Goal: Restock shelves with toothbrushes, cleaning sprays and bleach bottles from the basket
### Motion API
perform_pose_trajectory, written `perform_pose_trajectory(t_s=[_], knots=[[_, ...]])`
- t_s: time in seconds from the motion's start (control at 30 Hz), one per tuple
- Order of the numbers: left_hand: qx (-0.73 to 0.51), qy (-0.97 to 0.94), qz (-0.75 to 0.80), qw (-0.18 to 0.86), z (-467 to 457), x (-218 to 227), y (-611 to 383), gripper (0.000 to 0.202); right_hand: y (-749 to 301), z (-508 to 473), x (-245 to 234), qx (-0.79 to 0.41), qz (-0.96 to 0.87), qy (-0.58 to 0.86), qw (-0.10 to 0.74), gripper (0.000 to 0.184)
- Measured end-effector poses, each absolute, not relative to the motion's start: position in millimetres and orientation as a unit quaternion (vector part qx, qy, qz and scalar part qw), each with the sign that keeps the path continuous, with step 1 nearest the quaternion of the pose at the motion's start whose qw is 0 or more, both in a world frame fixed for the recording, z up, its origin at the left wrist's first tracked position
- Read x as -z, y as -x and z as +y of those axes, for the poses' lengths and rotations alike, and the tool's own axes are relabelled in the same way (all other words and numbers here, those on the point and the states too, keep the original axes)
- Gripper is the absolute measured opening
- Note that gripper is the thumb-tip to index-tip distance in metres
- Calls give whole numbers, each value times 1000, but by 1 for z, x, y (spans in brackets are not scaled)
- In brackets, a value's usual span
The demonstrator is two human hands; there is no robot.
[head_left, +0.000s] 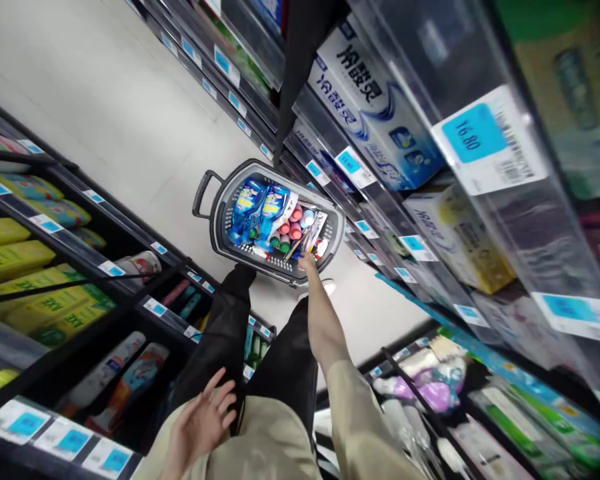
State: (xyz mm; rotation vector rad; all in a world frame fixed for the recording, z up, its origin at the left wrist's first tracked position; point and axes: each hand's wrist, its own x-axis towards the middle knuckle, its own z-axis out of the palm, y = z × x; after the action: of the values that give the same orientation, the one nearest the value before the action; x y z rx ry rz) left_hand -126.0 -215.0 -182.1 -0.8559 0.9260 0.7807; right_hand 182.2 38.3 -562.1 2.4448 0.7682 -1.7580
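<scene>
On the floor stands a grey shopping basket (276, 272) with its handle (203, 195) at the left. Blue bottles (271, 212) lie in it beside several pink and green capped tubes or bottles (295, 230). Slim packs (314, 232) lie at its right end. My right hand (307, 261) reaches down to the basket's near right rim, next to those packs. Its fingers look closed; what they hold is too small to make out. My left hand (207, 413) hangs in front of my body, palm up, fingers apart, holding nothing.
Close on my right rise shelves with toothpaste boxes (375, 113) and price tags (490, 139). Shelves on the left hold yellow AXE packs (55, 300) and bottles (130, 387). Purple packs (435, 387) hang at the lower right. Pale floor (130, 133) runs between the shelves.
</scene>
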Motion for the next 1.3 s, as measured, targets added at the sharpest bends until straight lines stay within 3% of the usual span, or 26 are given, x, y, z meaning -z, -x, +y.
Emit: perform_pose_trajectory(t_s=[0.13, 0.37, 0.47, 0.6, 0.7, 1.0, 1.3], knots=[[-370, 367, 405, 751, -199, 164, 117, 47, -166, 27, 497, 571, 194, -798, 26, 31], [-374, 319, 456, 742, -132, 135, 70, 49, -172, 29, 342, 588, 171, -791, 9, 27], [-332, 261, 540, 728, -101, 131, 46, 34, -182, 15, 276, 618, 176, -766, -15, 30], [-307, 203, 588, 720, -72, 146, 1, 12, -196, -9, 220, 648, 196, -734, -57, 50], [-288, 141, 633, 705, -65, 169, -26, 23, -205, -23, 214, 653, 192, -729, -77, 54], [-112, -111, 756, 636, -55, 247, 6, 27, -210, -88, 259, 648, 161, -743, -44, 38], [-18, -286, 758, 585, -20, 334, 56, 37, -185, -97, 313, 582, 330, -742, 41, 44]])
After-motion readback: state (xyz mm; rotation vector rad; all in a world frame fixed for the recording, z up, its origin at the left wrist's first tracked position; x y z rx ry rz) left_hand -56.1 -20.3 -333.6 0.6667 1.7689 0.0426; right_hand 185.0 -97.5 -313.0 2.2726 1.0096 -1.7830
